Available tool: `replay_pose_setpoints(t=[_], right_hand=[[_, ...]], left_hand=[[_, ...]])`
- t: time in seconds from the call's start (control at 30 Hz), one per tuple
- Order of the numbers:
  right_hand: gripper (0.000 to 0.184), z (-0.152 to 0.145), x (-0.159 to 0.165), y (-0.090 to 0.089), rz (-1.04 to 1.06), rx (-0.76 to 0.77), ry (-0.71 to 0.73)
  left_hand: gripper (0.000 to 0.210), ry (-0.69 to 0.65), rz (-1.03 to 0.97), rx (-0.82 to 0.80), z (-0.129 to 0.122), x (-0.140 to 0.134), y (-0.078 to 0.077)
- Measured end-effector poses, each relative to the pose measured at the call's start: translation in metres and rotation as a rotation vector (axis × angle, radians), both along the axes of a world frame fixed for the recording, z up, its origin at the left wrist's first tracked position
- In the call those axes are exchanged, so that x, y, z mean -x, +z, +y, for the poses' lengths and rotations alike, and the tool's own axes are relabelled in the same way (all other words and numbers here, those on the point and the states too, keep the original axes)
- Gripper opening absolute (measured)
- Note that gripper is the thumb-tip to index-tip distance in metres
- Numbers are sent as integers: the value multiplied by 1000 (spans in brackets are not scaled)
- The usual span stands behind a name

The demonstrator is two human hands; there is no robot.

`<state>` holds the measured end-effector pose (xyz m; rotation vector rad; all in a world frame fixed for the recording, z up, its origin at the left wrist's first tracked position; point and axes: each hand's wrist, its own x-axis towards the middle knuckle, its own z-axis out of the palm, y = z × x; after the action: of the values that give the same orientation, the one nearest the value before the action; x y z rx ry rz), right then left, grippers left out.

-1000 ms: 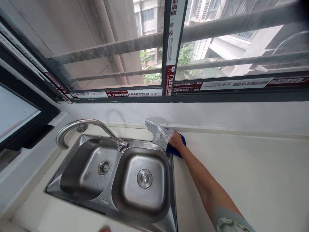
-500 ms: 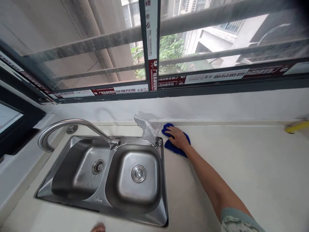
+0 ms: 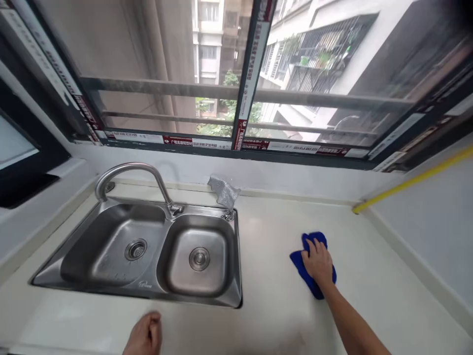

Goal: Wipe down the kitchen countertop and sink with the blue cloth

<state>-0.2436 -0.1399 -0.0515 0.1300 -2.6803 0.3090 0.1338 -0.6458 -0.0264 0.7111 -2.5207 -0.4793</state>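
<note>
the blue cloth [image 3: 306,272] lay right of centre in the frame, on the pale countertop [image 3: 271,236], directly beneath the right hand [image 3: 320,261]. that hand rested palm down, fingers bent and slightly apart over the fabric; whether they pinched it, i could not tell. the cloth's longer axis seemed to slant from upper left to lower right, roughly along the forearm, with a corner jutting left towards the sink [image 3: 235,292]. the left hand [image 3: 144,333], curled in on itself with nothing visible in it, sat at lower left, below the sink's front edge, well apart from the cloth.
</note>
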Motion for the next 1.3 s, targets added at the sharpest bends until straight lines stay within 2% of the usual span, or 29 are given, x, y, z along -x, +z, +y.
replay_pose_setpoints(t=[0.13, 0.23, 0.5, 0.63, 0.7, 0.8, 0.93, 1.13, 1.2, 1.3], right_hand=[[62, 9, -64, -9, 48, -10, -38], [65, 3, -104, -12, 89, -16, 26], [74, -48, -203, 1, 62, -132, 354], [69, -65, -224, 12, -41, -198, 549], [66, -64, -217, 18, -98, -202, 613], [67, -52, -187, 25, -155, -200, 677], [63, -28, -132, 20, -130, -185, 649], [58, -8, -56, 11, -116, -247, 398], [58, -14, -36, 14, -140, -282, 246], [59, -41, -11, 18, -158, -312, 44]], left_hand=[[27, -64, 83, 38, 2, 2, 3], [26, -59, 89, 41, 4, 2, 2], [26, -47, 61, -27, 8, 0, 4], [27, -32, 3, -62, 10, -1, 7], [28, -21, -18, -73, 11, -1, 8], [29, 16, -63, -87, 11, -1, 8], [30, 22, -85, -85, 11, -1, 8], [29, 51, -94, -71, 11, -1, 9], [29, 52, -90, -69, 11, 0, 11], [29, 79, -116, -75, 12, 1, 14]])
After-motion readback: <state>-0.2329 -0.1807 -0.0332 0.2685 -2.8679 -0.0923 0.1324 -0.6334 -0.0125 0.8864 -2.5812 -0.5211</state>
